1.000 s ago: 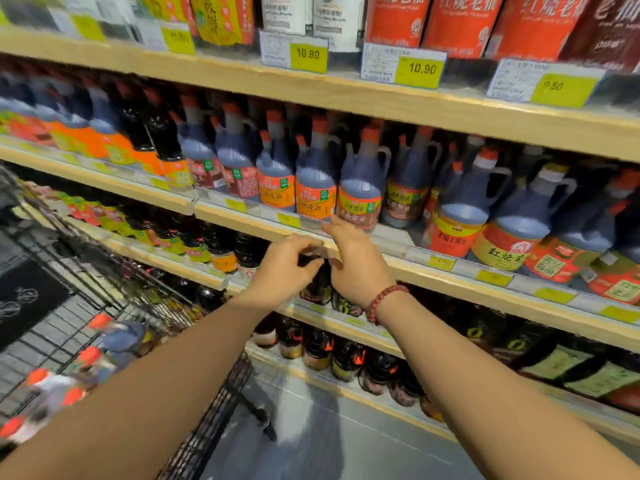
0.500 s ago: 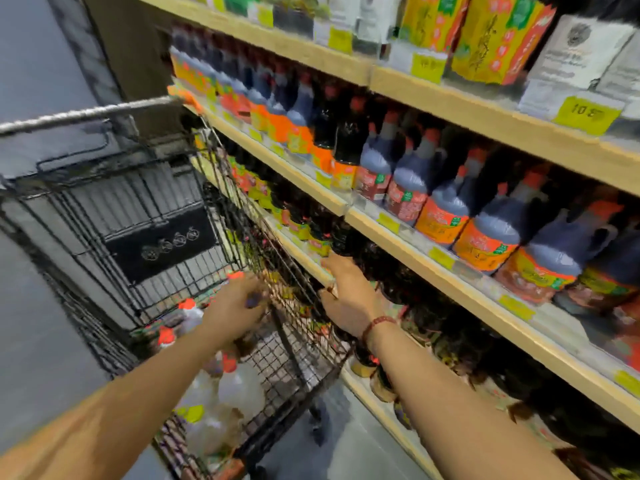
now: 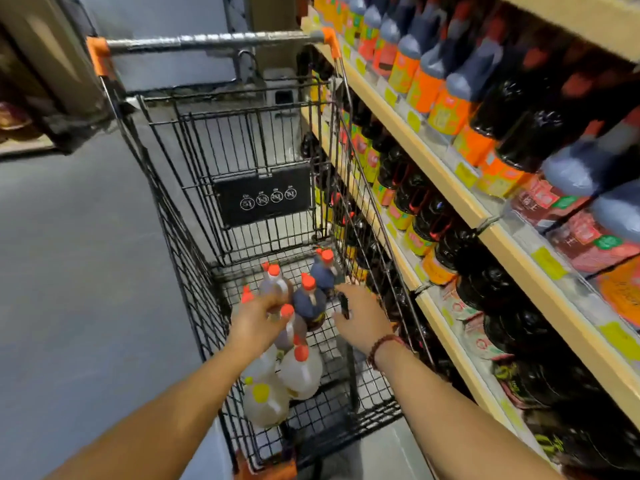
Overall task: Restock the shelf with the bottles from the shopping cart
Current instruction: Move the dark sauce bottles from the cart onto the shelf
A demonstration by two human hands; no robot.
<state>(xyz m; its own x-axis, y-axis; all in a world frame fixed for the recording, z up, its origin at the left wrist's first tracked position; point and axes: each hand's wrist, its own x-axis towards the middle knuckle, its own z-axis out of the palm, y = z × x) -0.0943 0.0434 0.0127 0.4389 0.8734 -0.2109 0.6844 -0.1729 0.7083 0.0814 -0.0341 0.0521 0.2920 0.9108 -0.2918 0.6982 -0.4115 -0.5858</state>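
A black wire shopping cart (image 3: 194, 216) stands beside the shelf (image 3: 433, 164). On its floor stand several bottles: dark ones with orange caps (image 3: 310, 303) and pale ones (image 3: 301, 372). My left hand (image 3: 254, 323) is inside the cart, its fingers curled round the lower part of a brownish orange-capped bottle (image 3: 277, 287). My right hand (image 3: 362, 318), with a bead bracelet on the wrist, is also inside the cart. Its fingers are spread next to another dark bottle (image 3: 325, 271), and blur hides any contact.
The shelf on the right runs away from me, its tiers packed with dark sauce bottles (image 3: 450, 88) behind yellow price tags. The cart's handle (image 3: 214, 39) lies at the far end. Grey floor (image 3: 69, 271) stretches to the left of the cart.
My view turned from the shelf down to the cart. Both hands left the shelf edge and went down into the cart among the bottles; the left hand closed on one.
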